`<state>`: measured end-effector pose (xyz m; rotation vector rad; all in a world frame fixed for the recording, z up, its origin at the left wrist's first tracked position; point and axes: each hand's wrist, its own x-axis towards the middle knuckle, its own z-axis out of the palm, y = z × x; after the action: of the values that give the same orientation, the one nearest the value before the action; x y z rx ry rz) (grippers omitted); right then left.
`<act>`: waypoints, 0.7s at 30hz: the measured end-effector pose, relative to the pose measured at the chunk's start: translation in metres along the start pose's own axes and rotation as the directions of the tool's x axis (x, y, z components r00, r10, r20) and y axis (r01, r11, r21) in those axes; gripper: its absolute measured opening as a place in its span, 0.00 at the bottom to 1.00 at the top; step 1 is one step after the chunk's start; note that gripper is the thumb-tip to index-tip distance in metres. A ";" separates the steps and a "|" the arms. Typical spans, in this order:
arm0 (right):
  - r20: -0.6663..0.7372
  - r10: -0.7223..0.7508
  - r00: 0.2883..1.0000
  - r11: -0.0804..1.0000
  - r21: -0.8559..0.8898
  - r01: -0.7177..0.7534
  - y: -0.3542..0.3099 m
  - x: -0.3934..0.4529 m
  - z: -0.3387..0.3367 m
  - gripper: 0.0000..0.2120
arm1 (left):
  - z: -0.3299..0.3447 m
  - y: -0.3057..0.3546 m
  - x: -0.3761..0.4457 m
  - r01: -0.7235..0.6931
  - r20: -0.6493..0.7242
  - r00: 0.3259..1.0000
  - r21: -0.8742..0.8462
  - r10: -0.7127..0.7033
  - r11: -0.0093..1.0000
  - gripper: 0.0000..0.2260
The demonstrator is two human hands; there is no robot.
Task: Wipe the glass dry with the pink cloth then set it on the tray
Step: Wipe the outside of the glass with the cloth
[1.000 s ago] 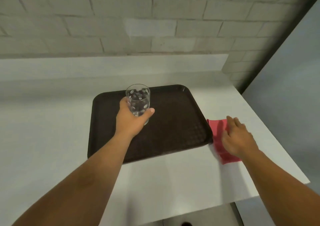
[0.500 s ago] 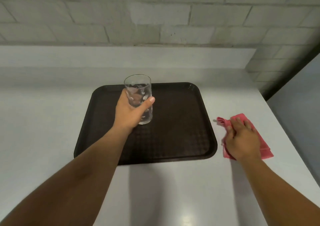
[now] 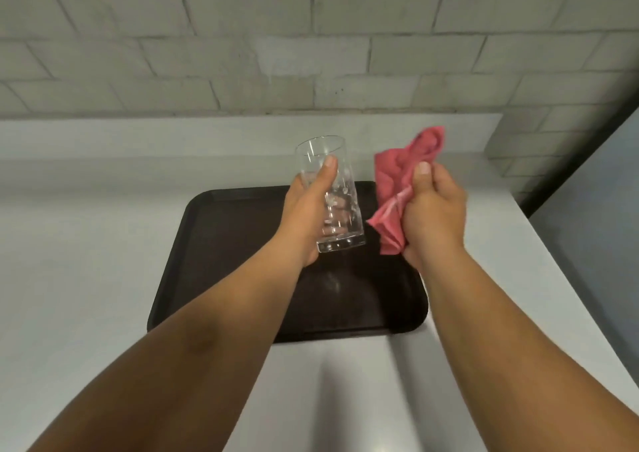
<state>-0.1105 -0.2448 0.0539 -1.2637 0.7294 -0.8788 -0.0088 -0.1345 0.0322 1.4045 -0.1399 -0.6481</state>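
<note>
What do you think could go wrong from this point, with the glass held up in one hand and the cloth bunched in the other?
1. The left hand alone holds the glass, tilted in the air above the tray; if it is wet, it may slip once wiping pressure begins.
2. The pink cloth is bunched in the right hand with loose ends hanging, so it may wipe unevenly or snag on the rim.

pink cloth (image 3: 401,175), dark brown tray (image 3: 235,244), clear glass (image 3: 340,188)

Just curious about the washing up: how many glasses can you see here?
1. The glass is held in the left hand, raised above the tray. None seems hidden.
</note>
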 end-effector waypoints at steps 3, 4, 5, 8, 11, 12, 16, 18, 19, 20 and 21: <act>0.194 -0.115 0.974 0.968 -0.200 0.154 -0.010 -0.022 0.024 0.14 | 0.012 0.012 -0.005 0.052 0.033 0.998 -0.021 -0.051 0.998 0.36; 0.277 -0.134 0.951 0.928 -0.302 0.219 -0.008 -0.027 0.029 0.17 | 0.014 0.014 -0.006 0.027 0.045 0.999 -0.005 -0.027 1.000 0.33; 0.364 -0.140 0.921 0.862 -0.412 0.294 -0.004 -0.030 0.032 0.22 | 0.014 0.016 -0.007 -0.015 0.037 0.999 0.037 0.014 0.999 0.27; 0.473 -0.134 0.871 0.672 -0.602 0.431 0.006 -0.036 0.041 0.33 | 0.011 0.015 -0.009 -0.100 0.004 0.995 0.086 0.100 0.991 0.10; 0.423 -0.134 0.896 0.724 -0.576 0.380 0.005 -0.032 0.050 0.35 | 0.005 0.016 -0.012 -0.067 0.015 0.998 0.046 0.067 0.997 0.20; 0.394 -0.129 0.910 0.754 -0.557 0.348 0.002 -0.029 0.054 0.34 | 0.004 0.018 -0.014 -0.055 0.033 0.998 0.006 0.055 0.998 0.25; 0.193 0.057 0.979 0.932 -0.363 0.017 -0.011 -0.005 0.065 0.26 | 0.000 0.024 -0.022 -0.030 0.078 0.997 0.015 0.029 0.999 0.40; 0.180 0.208 0.961 0.964 -0.202 -0.171 -0.016 0.001 0.062 0.26 | 0.000 0.024 -0.021 -0.048 0.064 0.997 0.071 0.044 0.996 0.38; 0.201 0.221 0.954 0.964 -0.192 -0.183 -0.015 -0.001 0.059 0.25 | 0.001 0.025 -0.019 -0.045 0.054 0.998 0.085 0.041 0.995 0.36; 0.229 0.192 0.954 0.961 -0.242 -0.135 -0.011 -0.005 0.057 0.25 | 0.003 0.027 -0.016 -0.032 0.039 0.999 0.087 0.029 0.996 0.34; 0.265 0.143 0.954 0.946 -0.320 -0.053 -0.005 -0.013 0.055 0.26 | 0.004 0.030 -0.014 -0.013 0.020 1.000 0.075 0.012 0.997 0.33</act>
<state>-0.0698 -0.2074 0.0684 -1.5795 0.7089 -0.4939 -0.0116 -0.1303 0.0650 1.4692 -0.1901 -0.6517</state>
